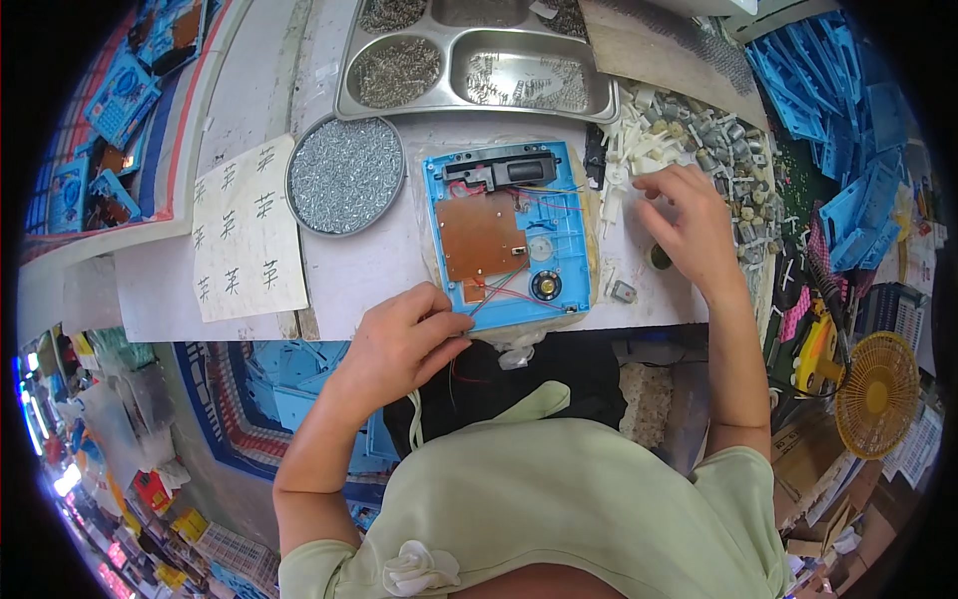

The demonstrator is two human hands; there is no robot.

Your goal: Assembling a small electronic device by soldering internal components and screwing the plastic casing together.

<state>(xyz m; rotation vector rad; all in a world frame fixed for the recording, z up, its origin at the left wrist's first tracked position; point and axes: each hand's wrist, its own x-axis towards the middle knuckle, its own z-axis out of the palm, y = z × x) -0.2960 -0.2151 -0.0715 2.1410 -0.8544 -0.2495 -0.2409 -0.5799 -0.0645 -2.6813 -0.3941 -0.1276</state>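
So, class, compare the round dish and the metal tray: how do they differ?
Shape: the round dish is circular, while the metal tray is broad with rounded corners. Division: the round dish is one open space; the metal tray has several compartments. Fill: silvery pieces cover the round dish's bottom, whereas the metal tray shows bare metal among some coil-like pieces. Both hold many small parts.

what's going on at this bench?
One person's left hand is at the near-left corner of an open blue plastic housing, which holds a brown circuit board and a round speaker. The right hand is beside the white plastic parts; whether it touches one is unclear. The housing lies inner side up, with the board and speaker exposed.
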